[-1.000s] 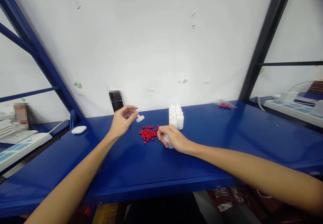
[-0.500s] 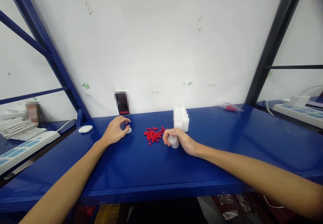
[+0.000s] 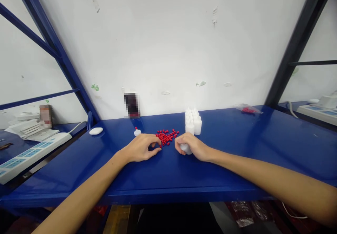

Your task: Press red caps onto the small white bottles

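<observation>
Since the earlier frame, the left hand has moved away from the small white piece with a red tip and now sits lower, at the near left edge of the pile of red caps. Nearest is the front stretch of the blue table, with both forearms reaching in over it. The left hand's thumb and fingertips curve toward each other with a gap between them, so the grasp is loose (whether a fingertip touches a red cap, I cannot tell). The right hand is closed around a white bottle, whose lower part shows below the fingers, just right of the pile. The red caps lie scattered between the two hands and slightly beyond them. Past the left hand, the red-tipped white piece stands by itself on the table, and just behind the right hand a close cluster of white bottles stands upright. Farther off are a white oval object at the left, a blurred phone at the wall, and a clear bag of red pieces near the back right.
</observation>
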Demonstrator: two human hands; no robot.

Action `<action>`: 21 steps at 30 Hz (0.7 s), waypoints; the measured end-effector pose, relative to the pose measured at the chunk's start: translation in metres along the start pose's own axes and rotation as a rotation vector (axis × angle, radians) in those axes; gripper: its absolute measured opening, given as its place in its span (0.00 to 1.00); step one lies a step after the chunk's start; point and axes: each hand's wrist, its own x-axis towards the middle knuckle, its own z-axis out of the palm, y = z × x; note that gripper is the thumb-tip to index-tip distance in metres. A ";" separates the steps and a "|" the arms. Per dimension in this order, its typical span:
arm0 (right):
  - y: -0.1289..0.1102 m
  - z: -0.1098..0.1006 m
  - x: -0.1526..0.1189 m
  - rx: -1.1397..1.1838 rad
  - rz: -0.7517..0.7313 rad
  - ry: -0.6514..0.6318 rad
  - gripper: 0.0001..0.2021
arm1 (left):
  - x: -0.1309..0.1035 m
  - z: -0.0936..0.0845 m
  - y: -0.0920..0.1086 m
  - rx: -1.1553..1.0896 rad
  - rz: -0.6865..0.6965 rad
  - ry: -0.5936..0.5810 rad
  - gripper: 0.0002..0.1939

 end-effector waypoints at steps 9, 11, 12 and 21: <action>-0.002 0.002 -0.008 0.062 -0.029 0.072 0.16 | 0.004 0.006 0.004 -0.150 0.019 0.062 0.08; -0.001 0.003 -0.008 0.065 -0.028 0.082 0.16 | 0.007 0.010 0.006 -0.204 0.020 0.136 0.08; 0.000 0.004 -0.007 0.061 -0.030 0.100 0.17 | 0.008 0.012 0.008 -0.218 0.026 0.177 0.08; -0.001 0.001 -0.006 0.045 -0.068 0.221 0.17 | 0.007 0.003 0.007 -0.067 0.050 0.100 0.10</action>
